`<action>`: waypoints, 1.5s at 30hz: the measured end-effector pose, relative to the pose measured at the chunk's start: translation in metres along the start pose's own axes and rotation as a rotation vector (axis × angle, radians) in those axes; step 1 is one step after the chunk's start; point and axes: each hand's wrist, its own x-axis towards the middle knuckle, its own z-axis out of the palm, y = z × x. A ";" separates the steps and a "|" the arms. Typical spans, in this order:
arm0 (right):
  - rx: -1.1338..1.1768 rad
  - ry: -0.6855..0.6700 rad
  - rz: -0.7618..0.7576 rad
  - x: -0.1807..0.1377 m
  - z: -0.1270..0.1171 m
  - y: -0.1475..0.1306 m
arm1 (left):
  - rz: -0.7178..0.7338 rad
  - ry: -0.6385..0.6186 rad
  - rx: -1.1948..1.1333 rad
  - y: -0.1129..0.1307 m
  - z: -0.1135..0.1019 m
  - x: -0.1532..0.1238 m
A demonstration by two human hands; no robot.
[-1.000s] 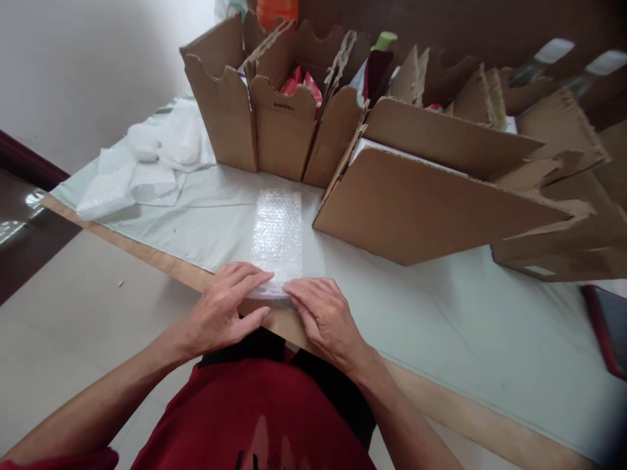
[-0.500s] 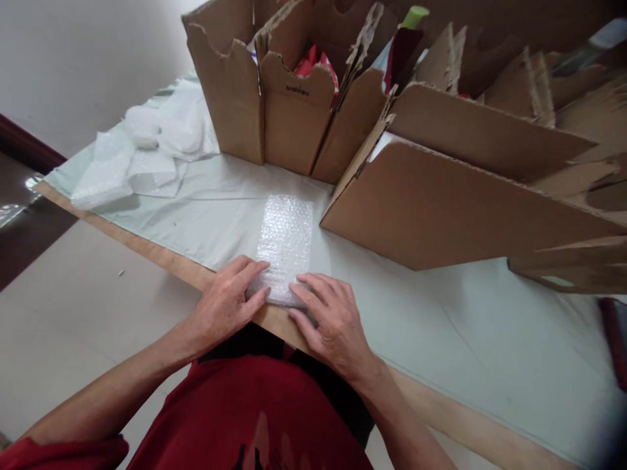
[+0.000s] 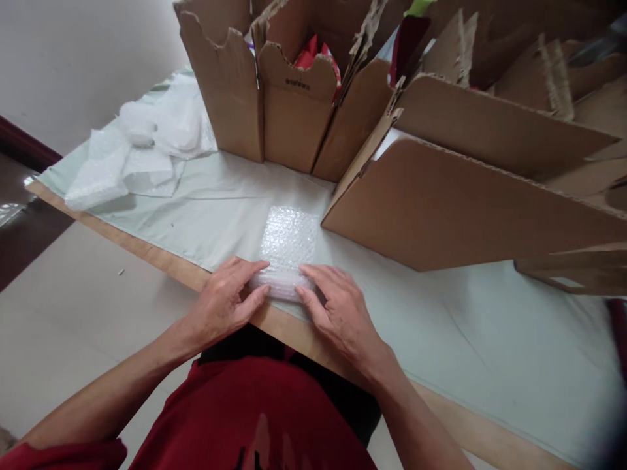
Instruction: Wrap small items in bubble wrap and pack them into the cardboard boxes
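A strip of clear bubble wrap [image 3: 290, 236] lies on the pale cloth near the table's front edge. Its near end is rolled into a thick fold, and the far part stays flat. My left hand [image 3: 231, 290] grips the left end of the roll between thumb and fingers. At the right end, my right hand [image 3: 336, 303] does the same, thumb on the near side and fingers over the top. Whether anything is inside the roll I cannot tell.
Cardboard dividers and boxes [image 3: 294, 111] stand along the back, with red packets [image 3: 308, 53] inside one. A large cardboard box [image 3: 465, 202] angles across the right. Several bubble-wrap pieces [image 3: 105, 166] are piled at the left. A wooden edge [image 3: 122, 236] borders the cloth [image 3: 392, 313].
The near end of the bubble wrap has been rolled away from me, so the flat part is shorter. My right thumb has moved up onto the roll.
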 end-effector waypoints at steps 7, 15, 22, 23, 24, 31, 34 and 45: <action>-0.184 0.045 -0.182 -0.006 0.008 0.003 | 0.049 0.070 0.095 -0.004 0.004 0.012; 0.075 0.020 -0.035 -0.013 0.000 0.000 | 0.106 -0.041 -0.069 -0.001 -0.004 0.003; -0.194 0.134 -0.129 -0.017 0.009 0.000 | 0.021 0.042 0.131 -0.008 0.012 0.025; -0.207 0.112 -0.145 -0.015 0.011 0.001 | 0.010 0.052 0.129 -0.007 0.012 0.026; -0.201 0.097 -0.152 -0.014 0.012 0.002 | -0.009 0.062 0.113 -0.005 0.012 0.025; 0.201 0.187 0.166 -0.010 0.007 0.000 | -0.448 0.097 -0.570 0.014 0.004 -0.007; 0.338 0.123 0.208 -0.014 0.005 -0.008 | -0.577 0.034 -0.954 0.020 0.012 -0.011; 0.735 0.078 0.362 -0.038 0.000 0.002 | -0.593 -0.013 -1.052 0.037 0.023 0.001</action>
